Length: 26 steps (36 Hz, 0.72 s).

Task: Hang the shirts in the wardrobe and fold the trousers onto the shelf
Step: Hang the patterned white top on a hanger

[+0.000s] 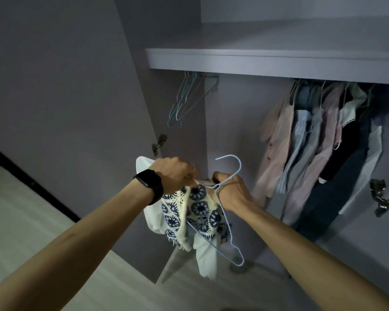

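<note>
— Where is our cream-and-blue flower-patterned shirt (198, 209)?
— In front of the open grey wardrobe (234, 113). Our left grip (173, 173) pinches its top edge, and our right grip (230, 191) clasps the pale blue wire hanger (240, 166) beside it.

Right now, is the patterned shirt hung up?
Not hung: left hand and right hand hold the patterned shirt, bunched, with the blue hanger.

One wide-angle head-worn camera looks forward and down from head height, close over the left hand (173, 173) and right hand (233, 193), into the open wardrobe (234, 117).
</note>
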Motion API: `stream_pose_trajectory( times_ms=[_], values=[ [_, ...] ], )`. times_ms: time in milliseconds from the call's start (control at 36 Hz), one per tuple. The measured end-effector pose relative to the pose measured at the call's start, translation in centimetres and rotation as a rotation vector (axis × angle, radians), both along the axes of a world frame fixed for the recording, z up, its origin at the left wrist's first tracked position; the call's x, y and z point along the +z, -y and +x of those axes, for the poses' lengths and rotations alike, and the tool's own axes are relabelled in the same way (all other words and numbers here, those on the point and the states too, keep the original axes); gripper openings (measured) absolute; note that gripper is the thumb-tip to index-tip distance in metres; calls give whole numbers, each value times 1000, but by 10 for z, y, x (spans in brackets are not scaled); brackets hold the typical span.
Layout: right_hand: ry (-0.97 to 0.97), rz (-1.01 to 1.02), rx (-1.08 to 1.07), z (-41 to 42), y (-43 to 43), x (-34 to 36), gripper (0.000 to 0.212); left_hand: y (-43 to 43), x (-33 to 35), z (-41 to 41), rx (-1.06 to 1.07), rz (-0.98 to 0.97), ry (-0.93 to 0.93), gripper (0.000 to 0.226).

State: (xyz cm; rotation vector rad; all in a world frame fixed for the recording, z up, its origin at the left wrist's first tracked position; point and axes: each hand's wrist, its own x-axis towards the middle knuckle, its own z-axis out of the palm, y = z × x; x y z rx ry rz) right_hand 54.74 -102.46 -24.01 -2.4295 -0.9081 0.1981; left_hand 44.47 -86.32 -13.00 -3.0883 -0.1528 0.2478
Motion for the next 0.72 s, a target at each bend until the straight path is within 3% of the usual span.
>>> stream_pose_trajectory(
  times_ms=[139,250,361,583,722],
  values=[
    [126,-58,46,6,2,7,7,-3,-2,0,-1,83,35,34],
    [220,-144,22,14,9,4,21,-6,-3,-3,20,104,82,36],
    [184,-187,-102,32,35,-1,26,-23,1,-11,66,96,178,33],
    [229,-69,-296,69,78,13,26,-41,2,-25,230,72,313,33],
    [236,4,-244,81,77,30,18,-29,-5,-18,246,37,362,31]
  ],
)
